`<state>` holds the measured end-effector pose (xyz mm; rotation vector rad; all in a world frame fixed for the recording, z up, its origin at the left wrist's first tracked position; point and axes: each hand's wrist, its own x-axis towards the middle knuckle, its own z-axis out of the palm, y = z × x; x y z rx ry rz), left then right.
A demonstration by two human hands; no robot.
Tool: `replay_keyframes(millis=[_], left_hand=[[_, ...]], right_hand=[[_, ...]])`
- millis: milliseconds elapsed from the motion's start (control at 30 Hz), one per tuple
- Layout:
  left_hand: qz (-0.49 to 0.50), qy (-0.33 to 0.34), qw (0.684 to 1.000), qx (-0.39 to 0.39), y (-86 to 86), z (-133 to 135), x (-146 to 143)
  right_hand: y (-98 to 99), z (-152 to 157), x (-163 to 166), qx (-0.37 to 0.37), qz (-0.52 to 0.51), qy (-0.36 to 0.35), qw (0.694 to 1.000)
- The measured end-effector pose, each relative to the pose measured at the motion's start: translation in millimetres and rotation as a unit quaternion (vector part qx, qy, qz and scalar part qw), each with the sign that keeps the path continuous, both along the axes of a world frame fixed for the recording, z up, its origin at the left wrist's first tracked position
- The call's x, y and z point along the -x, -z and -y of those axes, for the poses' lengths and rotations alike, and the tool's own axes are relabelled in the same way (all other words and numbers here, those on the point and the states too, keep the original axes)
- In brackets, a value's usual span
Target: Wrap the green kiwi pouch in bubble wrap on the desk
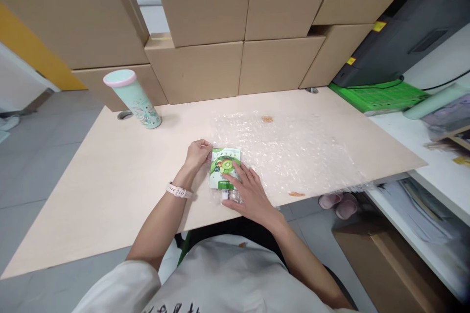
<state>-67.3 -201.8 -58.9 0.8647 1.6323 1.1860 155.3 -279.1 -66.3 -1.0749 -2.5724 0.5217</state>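
A green and white spout pouch [219,178] with a kiwi picture lies flat on the left end of a sheet of clear bubble wrap [304,156]. Its white spout cap points toward me. My left hand [197,155] is closed at the pouch's upper left corner, its fingertips pinching the edge of the bubble wrap there. Across the pouch's right side rests my right hand [251,193], fingers stretched out and spread, the thumb beside the cap. Part of the pouch is hidden beneath those fingers.
On the pale tabletop [110,195] a mint tumbler with a pink rim [135,100] stands at the back left. Cardboard boxes [205,71] are stacked along the far edge. At right are a green crate [382,95] and a white shelf [418,142].
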Motion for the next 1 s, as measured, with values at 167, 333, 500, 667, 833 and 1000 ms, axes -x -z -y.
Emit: replay_keyframes(millis=[167, 333, 500, 667, 833, 1000], left_hand=[[-0.005, 0.011, 1.000, 0.015, -6.2, -1.4, -1.4], [0.026, 0.089, 0.995, 0.037, -19.5, 32.8, -2.2], [0.068, 0.129, 0.986, 0.079, -19.3, 80.0, -5.9], [0.069, 0.086, 0.991, 0.080, -17.5, 86.2, -13.0], [0.096, 0.067, 0.990, 0.077, -28.8, 89.3, -26.8], [0.117, 0.068, 0.991, 0.018, -51.4, 93.1, -51.3]], right_hand=[[-1.0, 1.3, -0.2, -0.010, -0.007, 0.003, 1.000], [-1.2, 1.2, -1.6, -0.003, -0.017, 0.003, 1.000], [0.0, 0.3, -3.9, 0.006, -0.023, -0.001, 1.000], [2.4, -0.7, -4.9, 0.011, -0.045, 0.000, 0.999], [0.6, -1.3, -6.0, 0.032, -0.086, -0.003, 0.996], [-5.5, -2.4, -14.9, 0.101, -0.170, -0.026, 0.980]])
